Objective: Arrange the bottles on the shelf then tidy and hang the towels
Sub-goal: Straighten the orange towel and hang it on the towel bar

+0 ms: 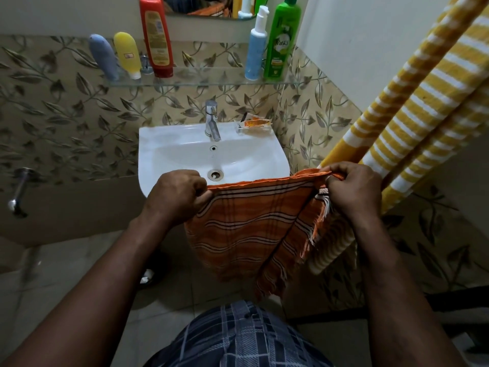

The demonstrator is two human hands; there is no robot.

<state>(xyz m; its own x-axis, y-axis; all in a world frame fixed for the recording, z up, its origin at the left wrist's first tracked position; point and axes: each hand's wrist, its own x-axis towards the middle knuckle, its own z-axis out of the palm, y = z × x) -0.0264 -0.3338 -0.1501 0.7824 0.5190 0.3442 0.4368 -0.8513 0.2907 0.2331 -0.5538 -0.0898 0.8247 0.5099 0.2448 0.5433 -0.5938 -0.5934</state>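
Orange striped towel (246, 229) stretched between left hand (176, 193) and right hand (353, 189), both pinched shut on top hem, rest hanging below. Thin, soft, light, fringed; likely best gripped at corners. Sink (185, 144) beyond hands; yellow striped towel (412, 102) hanging right of right hand.

Dim bathroom: beige wall tiles (66, 115) with a leaf-vine pattern under plain pale wall, white wall-mounted basin (164, 144) with chrome tap (212, 120) and open drain, mirror edge (201, 6) above, grey floor tiles (66, 274), chrome wall tap (18, 189) at left.
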